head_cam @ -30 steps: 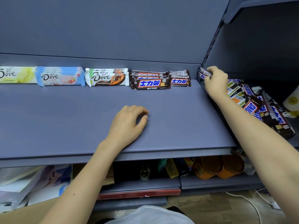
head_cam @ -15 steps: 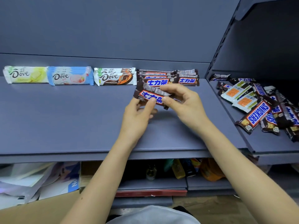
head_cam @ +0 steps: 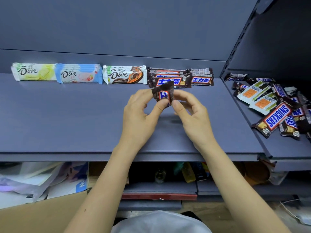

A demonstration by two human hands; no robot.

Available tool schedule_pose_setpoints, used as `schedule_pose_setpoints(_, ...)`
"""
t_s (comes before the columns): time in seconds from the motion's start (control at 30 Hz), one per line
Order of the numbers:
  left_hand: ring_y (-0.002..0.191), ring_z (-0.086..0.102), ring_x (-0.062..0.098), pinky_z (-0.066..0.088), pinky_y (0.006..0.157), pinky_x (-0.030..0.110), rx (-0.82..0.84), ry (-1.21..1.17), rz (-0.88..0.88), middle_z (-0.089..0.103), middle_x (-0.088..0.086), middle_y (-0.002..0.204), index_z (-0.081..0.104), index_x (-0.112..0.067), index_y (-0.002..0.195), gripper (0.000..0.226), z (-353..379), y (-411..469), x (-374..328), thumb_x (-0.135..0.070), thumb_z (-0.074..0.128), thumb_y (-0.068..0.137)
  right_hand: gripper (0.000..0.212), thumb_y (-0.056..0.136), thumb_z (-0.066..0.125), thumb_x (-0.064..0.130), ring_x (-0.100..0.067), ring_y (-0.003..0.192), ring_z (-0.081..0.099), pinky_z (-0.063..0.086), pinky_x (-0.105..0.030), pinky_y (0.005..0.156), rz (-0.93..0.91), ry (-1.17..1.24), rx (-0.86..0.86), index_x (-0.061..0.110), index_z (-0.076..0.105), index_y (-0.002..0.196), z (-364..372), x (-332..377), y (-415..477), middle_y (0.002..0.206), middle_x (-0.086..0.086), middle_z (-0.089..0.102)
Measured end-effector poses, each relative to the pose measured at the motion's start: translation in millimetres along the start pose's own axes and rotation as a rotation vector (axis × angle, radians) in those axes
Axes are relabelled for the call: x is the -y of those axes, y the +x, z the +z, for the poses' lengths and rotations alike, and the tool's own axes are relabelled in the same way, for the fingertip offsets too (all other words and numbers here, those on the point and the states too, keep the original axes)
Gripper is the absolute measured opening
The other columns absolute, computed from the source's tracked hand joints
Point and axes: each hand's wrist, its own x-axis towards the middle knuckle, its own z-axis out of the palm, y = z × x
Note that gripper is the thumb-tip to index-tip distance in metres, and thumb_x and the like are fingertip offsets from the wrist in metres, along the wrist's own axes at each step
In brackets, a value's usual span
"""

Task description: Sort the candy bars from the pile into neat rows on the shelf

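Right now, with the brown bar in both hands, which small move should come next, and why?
Probably turn the bar level and set it on the matching brown stack just behind: the left hand and right hand pinch it tilted.

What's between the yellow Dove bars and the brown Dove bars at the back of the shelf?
The blue Dove bars sit there, in one row with the yellow Dove bars and the brown Dove bars, as the head view shows.
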Motion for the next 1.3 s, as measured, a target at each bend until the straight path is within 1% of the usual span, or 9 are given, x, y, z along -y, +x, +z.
schedule_pose_setpoints(0.07,0.091,0.057,0.004,0.044,0.073,0.015,0.021,-0.139,-0.074,0.059,-0.016,0.093,0.062,-0.039,0.094,0.015,3,-1,-4,-0.034,0.062,0.080,0.020,0.088,0.058,0.019,0.000,0.094,0.057,0.047,-0.015,0.079,-0.040,-0.027,-0.023,0.034,0.061,0.100,-1,0,1,0.102,0.011,0.064)
schedule_pose_setpoints(0.17,0.082,0.059,-0.004,0.044,0.072,0.010,0.051,-0.359,-0.200,0.066,-0.010,0.090,0.065,-0.034,0.087,0.015,7,-4,-9,-0.020,0.066,0.082,0.021,0.083,0.058,0.033,-0.014,0.100,0.057,0.046,-0.024,0.088,-0.126,-0.115,-0.054,0.052,0.060,0.091,-3,1,2,0.095,0.027,0.063)
schedule_pose_setpoints(0.23,0.082,0.061,-0.003,0.046,0.075,0.010,0.045,-0.436,-0.263,0.070,-0.014,0.084,0.067,-0.030,0.089,0.014,11,-6,-6,-0.016,0.065,0.084,0.021,0.083,0.060,0.029,-0.018,0.092,0.061,0.051,-0.029,0.083,-0.130,-0.038,-0.002,0.048,0.063,0.092,-5,0,3,0.095,0.020,0.064)
schedule_pose_setpoints(0.33,0.082,0.060,-0.006,0.043,0.073,0.006,0.043,-0.286,-0.307,0.065,-0.019,0.093,0.057,-0.024,0.117,0.032,20,-8,3,-0.019,0.062,0.086,0.021,0.084,0.059,0.011,-0.009,0.076,0.057,0.049,-0.020,0.073,-0.141,-0.155,0.004,0.031,0.065,0.089,-17,-5,21,0.088,0.010,0.061)
schedule_pose_setpoints(0.43,0.094,0.053,0.009,0.044,0.080,0.021,0.074,-0.031,-0.309,0.050,-0.012,0.112,0.032,-0.022,0.139,0.060,27,-13,15,-0.021,0.061,0.086,0.017,0.085,0.058,0.011,-0.011,0.082,0.053,0.038,-0.015,0.074,-0.117,-0.517,-0.049,0.013,0.069,0.097,-49,-23,67,0.092,0.002,0.061)
schedule_pose_setpoints(0.57,0.104,0.049,0.017,0.041,0.094,0.032,0.104,0.071,-0.194,0.046,-0.008,0.116,0.037,-0.021,0.136,0.055,29,-18,21,-0.015,0.059,0.086,0.022,0.088,0.054,0.013,-0.025,0.104,0.056,0.037,-0.025,0.090,0.070,-0.839,-0.106,0.010,0.067,0.106,-114,-52,121,0.113,-0.011,0.063)
schedule_pose_setpoints(0.7,0.109,0.051,0.022,0.040,0.095,0.033,0.138,0.124,-0.184,0.051,0.000,0.123,0.047,-0.018,0.129,0.045,30,-18,24,-0.015,0.059,0.086,0.024,0.090,0.052,0.018,-0.034,0.111,0.051,0.037,-0.035,0.094,0.136,-1.045,-0.026,0.013,0.067,0.108,-141,-71,140,0.115,-0.013,0.064)
schedule_pose_setpoints(1.0,0.100,0.053,0.021,0.027,0.082,0.013,0.216,0.256,-0.100,0.058,-0.001,0.114,0.057,-0.017,0.116,0.038,29,-24,26,-0.029,0.048,0.081,0.022,0.092,0.052,0.018,-0.037,0.105,0.045,0.036,-0.039,0.091,-0.016,-1.095,-0.037,0.011,0.068,0.105,-128,-76,148,0.108,-0.013,0.065)
schedule_pose_setpoints(1.3,0.100,0.052,0.019,0.027,0.079,0.014,0.259,0.333,-0.070,0.059,-0.005,0.113,0.060,-0.020,0.111,0.034,30,-25,26,-0.032,0.047,0.082,0.015,0.088,0.057,0.018,-0.034,0.101,0.052,0.024,-0.026,0.081,-0.086,-0.987,-0.051,0.013,0.069,0.095,-124,-90,150,0.103,-0.011,0.065)
